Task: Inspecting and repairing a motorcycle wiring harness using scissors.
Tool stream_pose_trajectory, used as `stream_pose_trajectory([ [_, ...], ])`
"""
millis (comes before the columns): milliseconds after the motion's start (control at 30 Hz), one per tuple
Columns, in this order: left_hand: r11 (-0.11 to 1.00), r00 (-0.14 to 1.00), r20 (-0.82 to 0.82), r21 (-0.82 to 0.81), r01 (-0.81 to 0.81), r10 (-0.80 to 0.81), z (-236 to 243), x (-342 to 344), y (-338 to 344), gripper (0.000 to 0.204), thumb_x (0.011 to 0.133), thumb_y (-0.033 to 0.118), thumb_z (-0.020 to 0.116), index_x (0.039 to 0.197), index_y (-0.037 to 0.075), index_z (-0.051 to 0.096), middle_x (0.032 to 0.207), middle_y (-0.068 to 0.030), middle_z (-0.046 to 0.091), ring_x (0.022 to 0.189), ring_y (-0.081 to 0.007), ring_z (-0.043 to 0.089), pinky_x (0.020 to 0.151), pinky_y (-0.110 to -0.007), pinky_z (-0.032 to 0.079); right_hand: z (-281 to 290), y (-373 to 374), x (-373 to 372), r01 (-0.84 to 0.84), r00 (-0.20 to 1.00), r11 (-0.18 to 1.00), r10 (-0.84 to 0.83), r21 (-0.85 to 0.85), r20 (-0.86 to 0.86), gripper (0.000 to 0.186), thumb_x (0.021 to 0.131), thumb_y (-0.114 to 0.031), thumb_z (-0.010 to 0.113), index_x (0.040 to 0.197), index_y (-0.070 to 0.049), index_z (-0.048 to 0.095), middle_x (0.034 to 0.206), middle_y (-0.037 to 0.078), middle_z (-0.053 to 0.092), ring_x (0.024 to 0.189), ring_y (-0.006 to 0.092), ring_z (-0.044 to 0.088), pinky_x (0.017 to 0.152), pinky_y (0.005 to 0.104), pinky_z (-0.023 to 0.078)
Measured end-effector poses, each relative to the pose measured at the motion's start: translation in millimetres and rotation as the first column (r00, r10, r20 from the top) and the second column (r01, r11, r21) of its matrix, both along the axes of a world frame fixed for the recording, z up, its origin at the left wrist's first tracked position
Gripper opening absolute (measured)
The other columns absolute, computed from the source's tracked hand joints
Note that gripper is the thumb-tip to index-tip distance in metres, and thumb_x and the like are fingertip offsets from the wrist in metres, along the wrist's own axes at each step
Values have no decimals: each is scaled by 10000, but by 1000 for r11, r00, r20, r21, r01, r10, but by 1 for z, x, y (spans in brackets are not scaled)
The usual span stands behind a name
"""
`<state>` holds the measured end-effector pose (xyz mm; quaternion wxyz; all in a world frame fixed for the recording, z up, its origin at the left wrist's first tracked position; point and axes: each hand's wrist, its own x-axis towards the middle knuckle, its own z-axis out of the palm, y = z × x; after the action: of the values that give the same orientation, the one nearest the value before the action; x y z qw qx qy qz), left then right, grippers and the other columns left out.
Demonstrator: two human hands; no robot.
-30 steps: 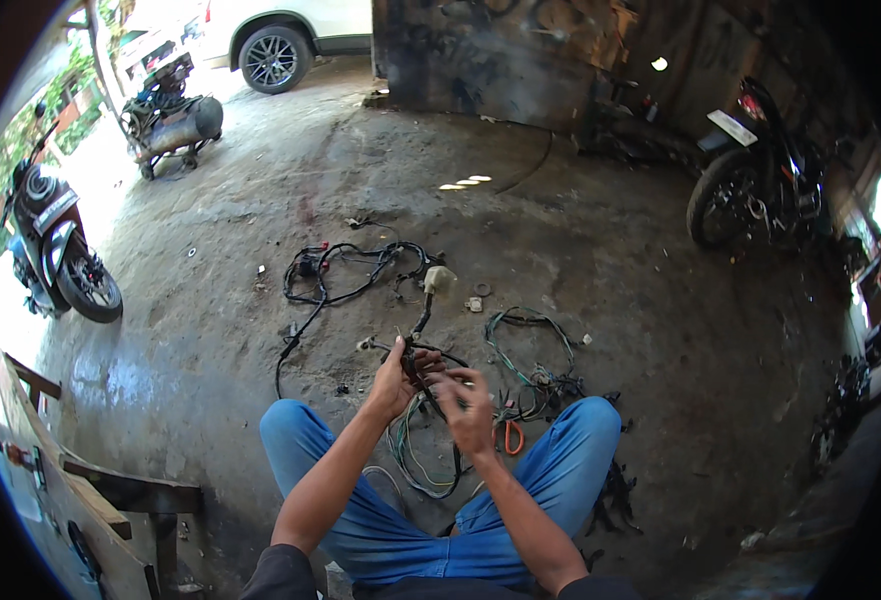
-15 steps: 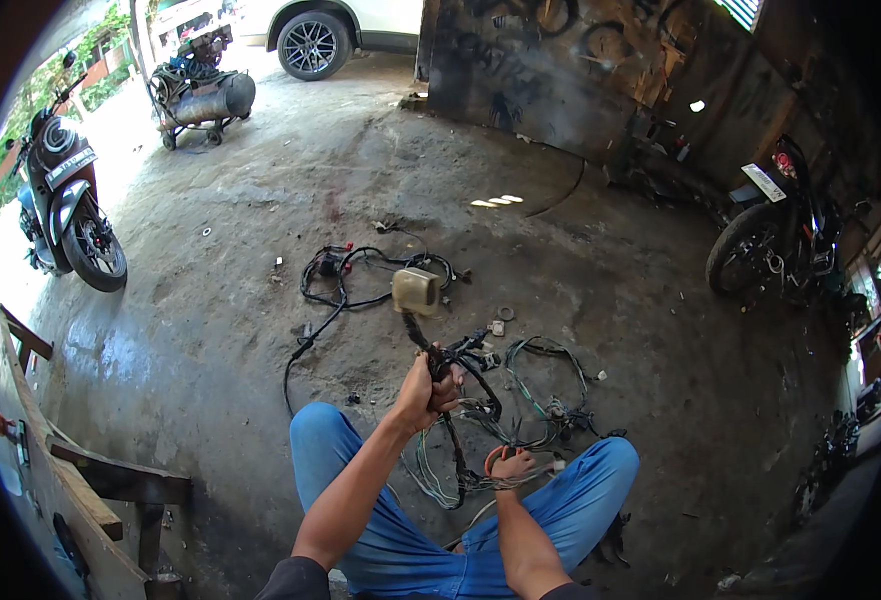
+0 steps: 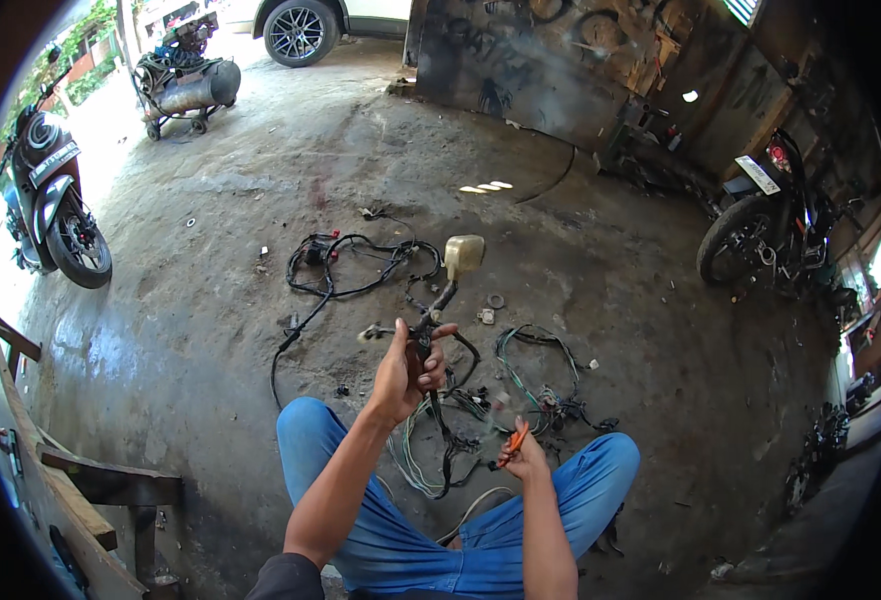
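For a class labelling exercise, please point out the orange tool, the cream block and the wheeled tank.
Orange tool (image 3: 516, 438): head view, on its orange handle.
Cream block (image 3: 464, 256): head view, on its body.
Wheeled tank (image 3: 188, 94): head view, its curved side.

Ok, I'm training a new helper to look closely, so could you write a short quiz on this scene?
1. Which hand holds the orange tool?
2. True or false: both hands are empty.
3. The loop of green wires lies on: A) the left knee, B) the floor, C) a motorcycle seat.

Key:
1. The right hand.
2. False: the left hand grips a black wire bundle.
3. B, the floor.
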<state>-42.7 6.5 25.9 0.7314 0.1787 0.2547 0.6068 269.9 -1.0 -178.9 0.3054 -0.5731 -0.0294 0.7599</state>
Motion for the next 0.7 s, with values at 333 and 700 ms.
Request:
stream_pose_trajectory([
  [333,999,998,55,31,-8,6,3,23,-8,763,1057,538,75,1427,-44,402,1343,-214,572,1235,-404,572,980,-565,541,140,-62,-8,-57,996,872,13,486,94,523,911,-578,648,964,-73,524,822,24,495,687,159,505,614,297,405],
  [700,994,990,99,-20,105,-103,-2,41,-22,773,1057,528,56,1469,-58,347,1445,-227,493,1308,-444,499,1044,-573,491,194,-126,-42,-354,906,598,411,719,105,490,1022,-547,461,948,-68,534,807,26,526,686,103,551,609,259,478],
])
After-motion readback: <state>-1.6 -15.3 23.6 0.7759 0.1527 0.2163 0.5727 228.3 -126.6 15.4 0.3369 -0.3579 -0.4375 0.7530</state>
